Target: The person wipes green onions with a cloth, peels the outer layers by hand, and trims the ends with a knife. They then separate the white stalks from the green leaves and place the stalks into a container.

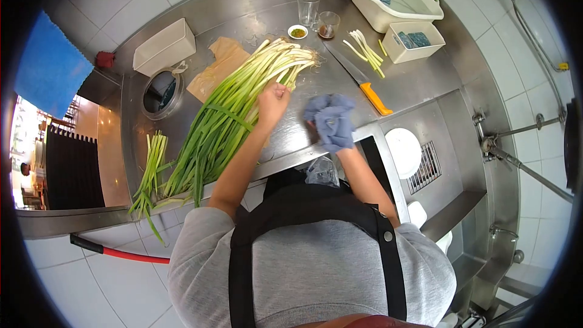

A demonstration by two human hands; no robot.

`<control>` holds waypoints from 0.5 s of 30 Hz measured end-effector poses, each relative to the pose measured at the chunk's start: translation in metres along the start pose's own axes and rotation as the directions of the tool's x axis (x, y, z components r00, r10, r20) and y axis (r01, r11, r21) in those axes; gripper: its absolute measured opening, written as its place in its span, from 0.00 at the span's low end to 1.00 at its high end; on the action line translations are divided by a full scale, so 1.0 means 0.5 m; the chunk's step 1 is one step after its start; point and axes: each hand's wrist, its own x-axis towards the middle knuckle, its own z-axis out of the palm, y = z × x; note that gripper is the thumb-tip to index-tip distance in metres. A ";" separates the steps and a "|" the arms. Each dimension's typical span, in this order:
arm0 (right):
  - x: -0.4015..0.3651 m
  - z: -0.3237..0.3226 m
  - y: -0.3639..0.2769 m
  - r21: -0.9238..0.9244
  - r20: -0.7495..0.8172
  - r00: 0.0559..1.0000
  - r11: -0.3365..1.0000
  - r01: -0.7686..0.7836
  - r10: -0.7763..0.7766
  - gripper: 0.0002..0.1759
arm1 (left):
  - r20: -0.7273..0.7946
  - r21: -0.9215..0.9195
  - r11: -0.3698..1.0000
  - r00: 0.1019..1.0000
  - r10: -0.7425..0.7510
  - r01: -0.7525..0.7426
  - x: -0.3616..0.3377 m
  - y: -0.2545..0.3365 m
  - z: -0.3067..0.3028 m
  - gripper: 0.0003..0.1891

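A large bundle of green onions (225, 103) lies across the steel counter, white root ends toward the back. My left hand (274, 102) is at the bundle's right side near the white stalks, fingers closed on them. My right hand is mostly hidden under a crumpled blue-grey cloth (333, 123), which it holds over the counter near the front edge. To the right of the cloth lies a knife with an orange handle (376, 99), its blade pointing to the back left. A few trimmed stalks (367, 53) rest beyond the knife.
Brown paper (220, 64) lies left of the bundle, beside a round metal container (162, 93) and a beige bin (164, 47). Glasses (309, 7) and a small sauce bowl (297, 32) stand at the back. A water-filled tub (396, 1) is back right; the sink (446, 146) is right.
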 end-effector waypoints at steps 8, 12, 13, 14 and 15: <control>0.128 -0.001 0.129 -0.029 0.103 0.973 0.978 -0.205 0.207 0.07 | 0.035 0.257 0.923 0.957 0.288 -0.287 -0.128 0.061 -0.032 0.07; 0.166 0.025 0.079 -0.169 0.160 0.974 0.976 -0.136 0.163 0.06 | 0.089 0.094 0.981 0.983 0.163 -0.171 -0.141 0.076 -0.081 0.06; 0.183 0.015 0.050 -0.173 0.255 0.962 0.984 -0.053 0.097 0.07 | 0.100 0.026 0.995 0.991 0.093 -0.096 -0.140 0.071 -0.091 0.06; 0.193 0.008 0.035 -0.174 0.258 0.960 0.983 -0.060 0.104 0.07 | 0.094 0.028 0.995 0.992 0.089 -0.092 -0.139 0.066 -0.101 0.06; 0.194 0.021 0.011 -0.158 0.213 0.964 0.979 -0.126 0.158 0.08 | 0.109 0.039 0.996 0.991 0.077 -0.081 -0.136 0.065 -0.110 0.06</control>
